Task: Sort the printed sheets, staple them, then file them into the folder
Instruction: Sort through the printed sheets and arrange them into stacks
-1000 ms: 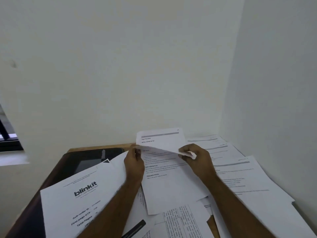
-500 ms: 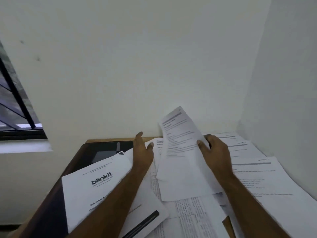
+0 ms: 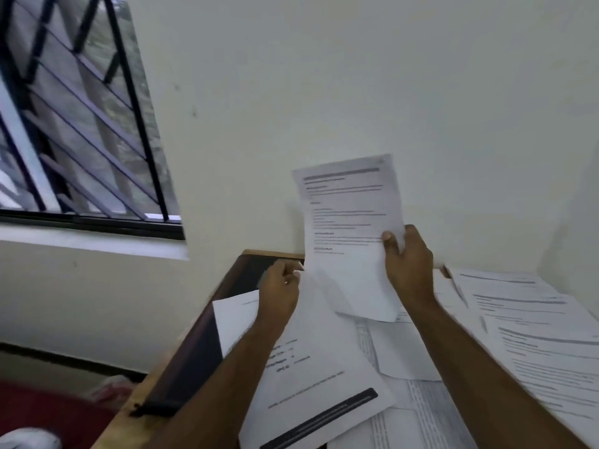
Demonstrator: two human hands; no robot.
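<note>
My right hand (image 3: 409, 265) grips a printed sheet (image 3: 348, 228) by its right edge, thumb on the front, and holds it nearly upright above the table. My left hand (image 3: 279, 290) is curled at the sheet's lower left edge and seems to pinch it. Below lie several loose printed sheets: one with a black bar (image 3: 311, 374) under my left forearm, text pages (image 3: 538, 338) at the right, and table-print pages (image 3: 418, 419) in front. A dark flat cover (image 3: 197, 348), maybe the folder, lies under the sheets at the table's left. No stapler is in view.
The wooden table (image 3: 269, 253) stands in a corner, with white walls close behind and to the right. A barred window (image 3: 74, 131) is at the upper left. Past the table's left edge, a red surface (image 3: 42, 413) lies on the floor.
My right hand has raised the sheet from the pile to nearly upright. My left hand left the pile and came to the sheet's lower left edge. The view swung left and up.
</note>
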